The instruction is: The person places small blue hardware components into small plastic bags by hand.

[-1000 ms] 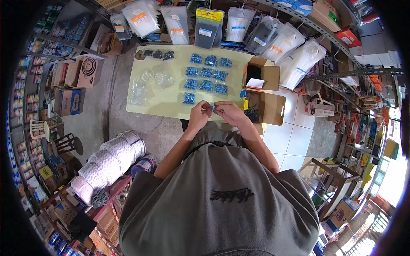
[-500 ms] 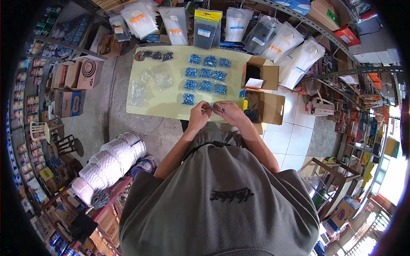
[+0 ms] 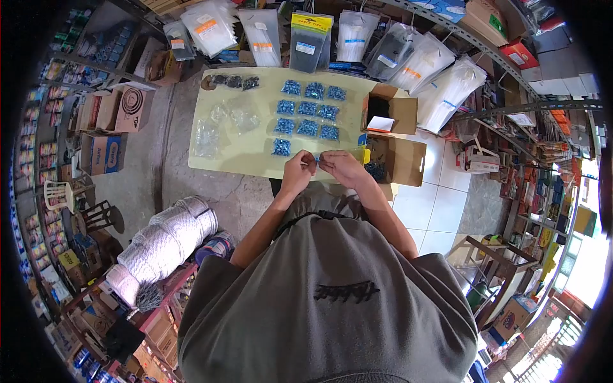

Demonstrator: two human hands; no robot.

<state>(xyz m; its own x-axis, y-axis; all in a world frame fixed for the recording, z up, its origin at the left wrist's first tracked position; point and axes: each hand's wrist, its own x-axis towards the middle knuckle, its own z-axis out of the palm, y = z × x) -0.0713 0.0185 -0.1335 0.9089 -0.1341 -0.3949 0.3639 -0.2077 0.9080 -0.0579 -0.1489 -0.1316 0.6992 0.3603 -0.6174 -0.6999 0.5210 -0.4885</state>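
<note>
Close together at the table's near edge, my left hand (image 3: 300,171) and my right hand (image 3: 341,168) both have their fingers pinched around a small blue item (image 3: 317,159), too small to make out clearly. Beyond them, several clear bags of blue pieces (image 3: 307,109) lie in rows on the pale yellow table (image 3: 242,153). One such bag (image 3: 281,147) is just past my left hand. Clear, empty-looking plastic bags (image 3: 207,139) lie on the left part of the table, with small bags of black pieces (image 3: 235,82) at its far left corner.
Two open cardboard boxes (image 3: 402,115) (image 3: 407,163) stand at the table's right edge, the nearer holding dark pieces. Packs of cable ties (image 3: 310,48) hang beyond the table. A large roll of white rope (image 3: 169,239) lies at the lower left. Loaded shelves line both sides.
My fingers have shifted slightly around the small blue item. The bags and boxes stay where they were.
</note>
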